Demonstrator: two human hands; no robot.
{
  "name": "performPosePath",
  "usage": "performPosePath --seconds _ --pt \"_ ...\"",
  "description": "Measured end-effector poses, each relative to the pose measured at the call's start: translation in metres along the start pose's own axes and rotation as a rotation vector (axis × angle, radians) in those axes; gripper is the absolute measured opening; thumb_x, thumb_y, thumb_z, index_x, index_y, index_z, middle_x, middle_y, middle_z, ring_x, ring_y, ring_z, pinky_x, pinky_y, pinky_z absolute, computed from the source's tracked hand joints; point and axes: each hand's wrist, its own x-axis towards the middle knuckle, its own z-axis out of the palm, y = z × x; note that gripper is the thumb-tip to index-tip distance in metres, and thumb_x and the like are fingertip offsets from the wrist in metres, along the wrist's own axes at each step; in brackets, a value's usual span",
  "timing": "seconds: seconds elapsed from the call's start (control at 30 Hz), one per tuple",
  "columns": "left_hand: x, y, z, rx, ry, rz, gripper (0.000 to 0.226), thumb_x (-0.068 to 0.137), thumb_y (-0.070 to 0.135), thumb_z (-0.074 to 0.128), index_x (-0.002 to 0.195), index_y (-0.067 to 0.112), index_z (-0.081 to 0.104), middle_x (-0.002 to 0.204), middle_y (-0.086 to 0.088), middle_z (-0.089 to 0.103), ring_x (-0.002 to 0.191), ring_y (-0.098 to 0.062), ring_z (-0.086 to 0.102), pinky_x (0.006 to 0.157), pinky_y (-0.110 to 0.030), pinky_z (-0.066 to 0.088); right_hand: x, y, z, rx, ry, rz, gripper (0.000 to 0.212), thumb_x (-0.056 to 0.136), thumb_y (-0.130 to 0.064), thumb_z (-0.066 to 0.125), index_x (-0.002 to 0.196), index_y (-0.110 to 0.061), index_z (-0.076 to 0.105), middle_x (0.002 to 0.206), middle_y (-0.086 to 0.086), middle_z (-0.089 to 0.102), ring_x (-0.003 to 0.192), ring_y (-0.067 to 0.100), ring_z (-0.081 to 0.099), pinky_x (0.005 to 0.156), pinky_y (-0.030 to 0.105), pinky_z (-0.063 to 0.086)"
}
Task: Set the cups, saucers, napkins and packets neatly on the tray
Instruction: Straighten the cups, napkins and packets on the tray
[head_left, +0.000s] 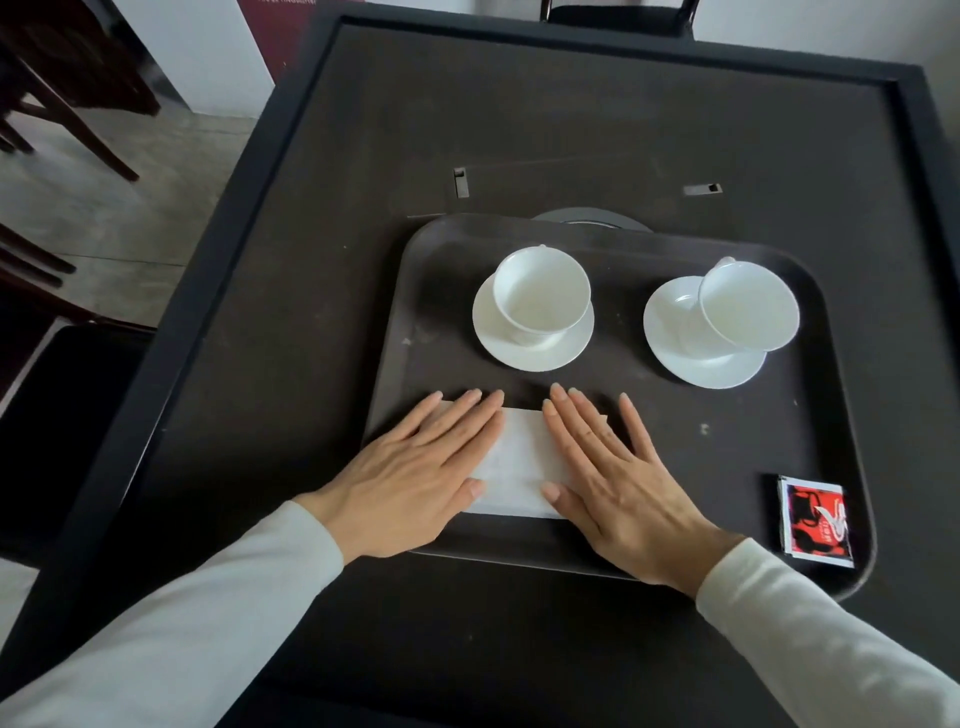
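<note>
On the dark bench (571, 119) your left hand (415, 467) and right hand (618, 478) lie flat, fingers spread, pressing the white napkin (522, 457) on the tray (810, 415)

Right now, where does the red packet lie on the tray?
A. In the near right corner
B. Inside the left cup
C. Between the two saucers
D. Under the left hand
A: the red packet lies flat in the near right corner of the tray, to the right of the right hand and apart from it.
</note>
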Motion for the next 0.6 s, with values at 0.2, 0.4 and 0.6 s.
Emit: performPosePath --seconds 0.2,0.4,0.6 --pt "-0.0008 -0.0024 0.0066 -0.028 -0.058 -0.05 0.072 0.104 0.056 0.006 0.159 0.019 -0.02 0.166 0.004 -0.03 0.152 -0.013 -0.029 0.125 -0.041 -0.012 -0.0027 0.0067 0.0051 -0.076 -0.073 0.032 0.073 0.105 -0.059 0.013 0.161 -0.014 -0.003 0.17 0.004 -0.004 0.157 0.021 -0.004 0.124 0.056 0.009" --pt "-0.0031 -0.0033 0.0046 -0.033 -0.115 -0.102 0.079 0.096 0.065 -0.004 0.155 0.019 -0.03 0.161 0.004 -0.04 0.148 -0.013 -0.036 0.124 -0.042 -0.016 -0.0047 0.0077 0.0027 -0.071 -0.119 0.07 0.076 0.104 -0.061 0.014 0.161 -0.013 -0.003 0.17 0.003 -0.004 0.157 0.021 -0.005 0.124 0.056 0.009" --pt "-0.0035 -0.0006 0.0016 0.0 -0.165 -0.153 0.083 0.093 0.067 -0.008 0.154 0.015 -0.032 0.16 -0.001 -0.042 0.148 -0.016 -0.037 0.126 -0.045 -0.013 -0.0015 0.0039 -0.004 -0.03 -0.201 0.084 0.077 0.101 -0.066 0.001 0.158 -0.018 -0.018 0.167 -0.001 -0.02 0.154 0.02 -0.018 0.125 0.055 0.001"
